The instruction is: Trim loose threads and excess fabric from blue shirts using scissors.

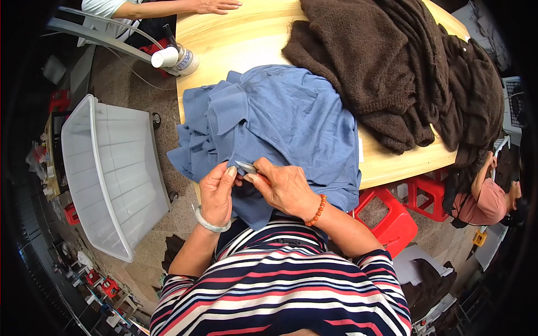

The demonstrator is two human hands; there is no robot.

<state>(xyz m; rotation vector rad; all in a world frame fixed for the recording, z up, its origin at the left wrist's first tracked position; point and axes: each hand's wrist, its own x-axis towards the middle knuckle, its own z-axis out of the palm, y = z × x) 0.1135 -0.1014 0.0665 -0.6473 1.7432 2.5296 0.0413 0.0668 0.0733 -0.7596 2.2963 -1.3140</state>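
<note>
A heap of blue collared shirts point(291, 112) lies over the table's near left edge and hangs down against my lap. My left hand point(217, 190) pinches a bit of the blue cloth between thumb and fingers; a pale bangle circles that wrist. Closed round small thread snips point(245, 167), my right hand point(284, 187) holds their metal tips against the cloth, close to my left fingertips. An orange bead bracelet sits on the right wrist. My fingers hide the snips' grip and part of the pinched cloth.
Dark brown fuzzy garments point(381, 61) cover the right of the wooden table point(241, 39). A white cup point(165, 57) and bottle point(188, 63) stand by its left edge, near another person's arm point(168, 8). Left is a large white bin point(123, 168); right, red stools point(392, 224) and a seated person.
</note>
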